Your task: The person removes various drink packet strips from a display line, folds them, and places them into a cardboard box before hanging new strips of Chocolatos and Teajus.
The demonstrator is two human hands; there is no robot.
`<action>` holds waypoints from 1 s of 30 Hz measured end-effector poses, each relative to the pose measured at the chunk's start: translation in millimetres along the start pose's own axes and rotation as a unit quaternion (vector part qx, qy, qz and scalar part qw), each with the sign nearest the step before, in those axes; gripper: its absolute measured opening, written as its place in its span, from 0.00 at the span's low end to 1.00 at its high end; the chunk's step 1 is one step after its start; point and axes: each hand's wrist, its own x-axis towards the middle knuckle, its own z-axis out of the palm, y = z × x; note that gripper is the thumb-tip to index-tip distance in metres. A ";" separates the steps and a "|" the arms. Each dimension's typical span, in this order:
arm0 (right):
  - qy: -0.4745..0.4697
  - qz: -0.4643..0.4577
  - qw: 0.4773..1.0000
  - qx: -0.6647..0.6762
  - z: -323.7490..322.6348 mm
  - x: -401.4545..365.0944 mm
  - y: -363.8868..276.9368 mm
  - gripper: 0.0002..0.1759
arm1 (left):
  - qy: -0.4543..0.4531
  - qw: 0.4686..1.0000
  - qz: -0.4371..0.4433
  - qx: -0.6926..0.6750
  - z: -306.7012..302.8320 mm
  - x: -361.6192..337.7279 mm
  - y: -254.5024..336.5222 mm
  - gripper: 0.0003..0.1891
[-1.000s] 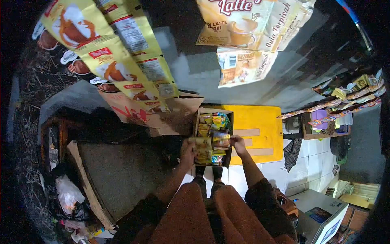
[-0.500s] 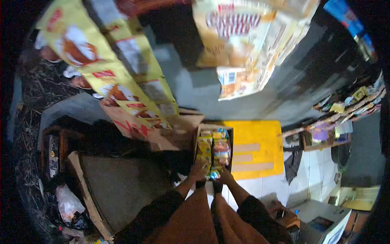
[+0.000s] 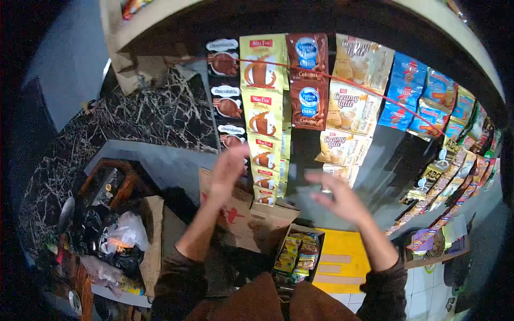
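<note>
My left hand is raised in front of the hanging sachets, its fingers stretched and slightly blurred, with nothing seen in it. Closest to it are the yellow MaxTea sachet strip and the dark Chocolatos sachet strip. My right hand is up as well, empty, fingers apart, below the Creamy Latte sachet strip. Between these strips hang brown Energo sachets. Below both hands, an open box holds rows of yellow and brown sachets.
A red string runs across the hanging sachets. More sachet strips hang at right. A yellow stool-like surface lies beside the box. Cardboard and plastic bags are at lower left.
Both hands have left the sachet box and risen toward the hanging strips, moving apart. The view has tilted up, showing the string and upper sachets.
</note>
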 end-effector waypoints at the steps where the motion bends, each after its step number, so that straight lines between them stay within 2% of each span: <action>1: 0.038 -0.047 0.998 -0.032 -18.1 22.8 -25.2 0.18 | 0.022 0.995 0.075 0.068 -11.1 26.6 21.7 0.14; 2: 0.075 -0.092 0.991 -0.064 -32.9 43.8 -47.9 0.16 | 0.032 0.997 0.067 0.015 -8.9 47.9 62.1 0.13; 3: 0.103 -0.098 0.983 -0.113 -44.8 63.9 -67.0 0.15 | 0.041 0.986 0.141 0.074 -14.7 73.2 70.1 0.13; 5: 0.171 -0.118 0.959 -0.191 -55.5 105.7 -88.9 0.13 | 0.060 0.916 0.285 0.275 -30.6 121.8 89.9 0.12; 6: 0.210 -0.131 0.944 -0.218 -59.0 126.3 -94.4 0.12 | 0.080 0.907 0.261 0.322 -33.7 138.9 98.1 0.11; 8: 0.249 -0.133 0.917 -0.282 -61.8 164.0 -92.9 0.11 | 0.119 0.876 0.265 0.386 -44.4 173.1 94.5 0.12; 10: 0.266 -0.027 0.919 -0.291 -60.8 190.2 -91.8 0.10 | 0.109 0.851 0.167 0.487 -56.0 194.7 87.7 0.16; 11: 0.267 -0.029 0.918 -0.292 -61.1 198.8 -89.6 0.10 | 0.111 0.850 0.169 0.486 -58.7 201.6 82.5 0.16; 13: 0.238 0.121 0.905 -0.332 -59.9 210.9 -86.1 0.13 | 0.128 0.795 -0.016 0.593 -58.2 206.7 84.0 0.22; 14: 0.241 0.119 0.903 -0.335 -58.4 212.9 -82.9 0.13 | 0.130 0.796 -0.013 0.591 -58.1 209.2 84.7 0.22; 16: 0.216 0.132 0.908 -0.333 -56.9 216.8 -76.2 0.16 | 0.114 0.737 -0.102 0.659 -52.0 206.5 100.0 0.26; 17: 0.234 0.160 0.904 -0.320 -55.9 219.3 -72.6 0.20 | 0.085 0.748 -0.136 0.644 -54.6 211.4 102.0 0.31; 18: 0.235 0.159 0.903 -0.323 -57.7 218.4 -75.5 0.20 | 0.087 0.750 -0.134 0.642 -56.1 214.4 101.4 0.31; 20: 0.246 0.220 0.911 -0.247 -62.4 215.9 -81.0 0.22 | 0.107 0.753 -0.155 0.630 -58.9 219.8 99.2 0.32; 24: 0.260 0.230 0.924 -0.160 -67.1 230.0 -58.5 0.21 | 0.116 0.785 -0.215 0.569 -67.8 232.3 95.5 0.28; 25: 0.221 0.247 0.923 -0.193 -71.2 233.6 -58.0 0.22 | 0.121 0.778 -0.202 0.583 -92.7 266.6 49.0 0.27; 26: 0.225 0.245 0.923 -0.195 -73.4 241.9 -53.8 0.22 | 0.122 0.780 -0.198 0.581 -94.0 268.1 51.0 0.27; 28: 0.109 0.288 0.920 -0.242 -71.4 252.5 -61.7 0.25 | 0.102 0.821 -0.190 0.528 -94.3 262.4 60.1 0.28; 29: 0.119 0.279 0.914 -0.270 -75.2 252.8 -64.1 0.21 | 0.100 0.842 -0.164 0.503 -96.0 259.9 65.3 0.29; 30: 0.121 0.279 0.913 -0.271 -78.0 248.8 -81.2 0.21 | 0.101 0.843 -0.162 0.502 -96.2 261.8 68.6 0.29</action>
